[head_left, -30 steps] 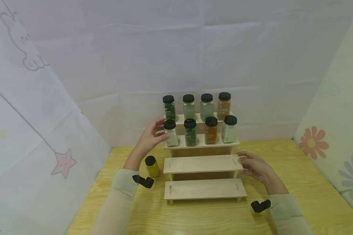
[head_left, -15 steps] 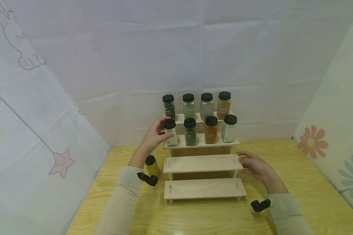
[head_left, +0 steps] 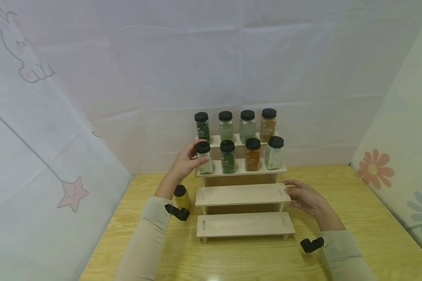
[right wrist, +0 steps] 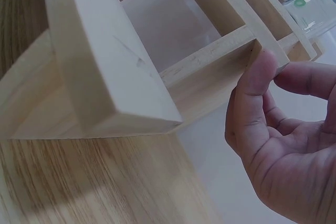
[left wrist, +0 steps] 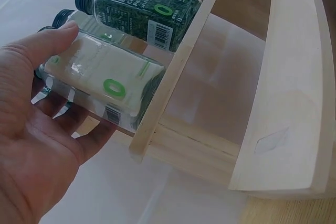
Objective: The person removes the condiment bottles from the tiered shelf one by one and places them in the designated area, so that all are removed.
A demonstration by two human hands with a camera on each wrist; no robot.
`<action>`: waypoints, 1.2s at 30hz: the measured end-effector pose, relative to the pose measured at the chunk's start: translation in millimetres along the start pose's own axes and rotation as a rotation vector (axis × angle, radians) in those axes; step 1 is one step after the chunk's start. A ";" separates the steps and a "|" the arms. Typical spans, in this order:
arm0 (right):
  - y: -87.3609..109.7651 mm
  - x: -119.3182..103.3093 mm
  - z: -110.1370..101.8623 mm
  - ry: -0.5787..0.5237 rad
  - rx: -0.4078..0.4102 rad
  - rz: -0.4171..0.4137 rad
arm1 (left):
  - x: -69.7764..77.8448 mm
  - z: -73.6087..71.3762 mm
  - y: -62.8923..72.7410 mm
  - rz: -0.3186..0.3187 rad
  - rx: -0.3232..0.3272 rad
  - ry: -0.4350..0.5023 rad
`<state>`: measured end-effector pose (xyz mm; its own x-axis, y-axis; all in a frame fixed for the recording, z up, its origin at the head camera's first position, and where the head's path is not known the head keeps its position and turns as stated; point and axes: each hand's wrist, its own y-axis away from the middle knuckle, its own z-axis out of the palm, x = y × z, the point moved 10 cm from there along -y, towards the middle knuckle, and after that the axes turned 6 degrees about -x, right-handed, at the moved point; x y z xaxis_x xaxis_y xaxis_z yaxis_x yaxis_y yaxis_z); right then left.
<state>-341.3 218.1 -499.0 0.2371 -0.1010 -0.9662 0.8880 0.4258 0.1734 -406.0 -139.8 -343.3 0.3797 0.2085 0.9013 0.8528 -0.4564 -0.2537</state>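
My left hand [head_left: 183, 163] grips a black-lidded glass spice jar [left wrist: 105, 72] of white powder at the left end of the rack's second-highest shelf. In the left wrist view the thumb lies on the jar's near face and the fingers bend round behind it. Beside that jar stands one of chopped parsley [head_left: 227, 160], then an orange-red spice jar [head_left: 253, 158] and another pale jar [head_left: 274, 157]. My right hand [head_left: 305, 198] pinches the right end of the second-lowest shelf of the wooden tiered rack [head_left: 242, 194], thumb and fingers at the board's corner.
Several black-capped jars, among them a tan one [head_left: 267, 128], line the top shelf. The lowest shelf [head_left: 244, 224] bears no jars. A yellow spice jar [head_left: 182, 199] stands on the wooden table [head_left: 239, 257] left of the rack, close to the left forearm. A cloth backdrop [head_left: 161, 70] rises behind.
The left hand has come slightly right and closed in on the white-powder jar, its thumb now across the front. The right hand keeps its hold on the rack.
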 end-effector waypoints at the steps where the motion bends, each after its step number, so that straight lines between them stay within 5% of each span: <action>1: 0.1 -0.4 -0.1 0.002 0.000 0.000 | 0.1 0.0 -0.2 -0.002 0.000 -0.001; 12: 0.1 -2.3 3.2 0.019 -0.017 0.008 | -0.3 -6.2 6.7 -0.006 0.043 -0.027; 19: -0.1 -0.5 1.4 0.012 -0.011 0.012 | 12.3 -15.8 17.0 0.008 0.056 -0.066; 27: 0.0 -1.4 1.0 0.012 -0.014 0.014 | 15.4 -37.7 37.1 0.018 0.070 -0.088; 36: 0.9 -0.7 1.1 -0.003 -0.017 0.016 | 2.4 -65.7 62.5 0.000 0.100 -0.123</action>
<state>-340.2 217.5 -497.9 0.2525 -0.0966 -0.9628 0.8773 0.4427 0.1856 -375.3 -224.6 -334.0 0.4153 0.3157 0.8532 0.8821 -0.3689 -0.2929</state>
